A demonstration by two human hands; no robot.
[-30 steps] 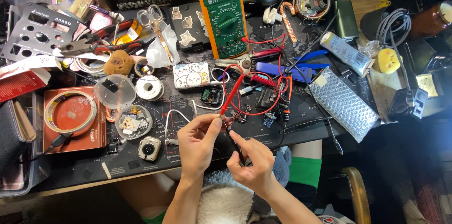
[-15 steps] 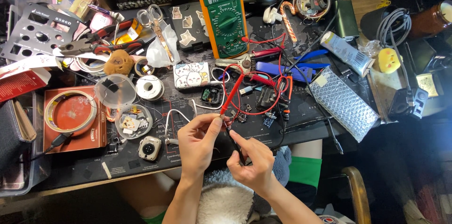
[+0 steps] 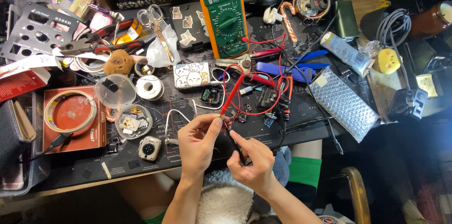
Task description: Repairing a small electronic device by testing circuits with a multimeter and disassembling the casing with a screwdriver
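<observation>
Low in the frame's centre, the right hand [image 3: 252, 162] pinches a black probe [image 3: 235, 143], fingers closed around it. Just left, the left hand [image 3: 200, 141] grips the red probe [image 3: 231, 97] between thumb and forefinger. Beyond, top centre, stands a green multimeter [image 3: 224, 12].

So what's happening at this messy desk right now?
A person sits at a cluttered workbench. Their left hand pinches the red probe and their right hand holds the black probe, both tips meeting on a small part between the fingers, too small to identify. The leads run up to a green multimeter whose display is lit. Pliers, scissors and solder reels lie around.
</observation>
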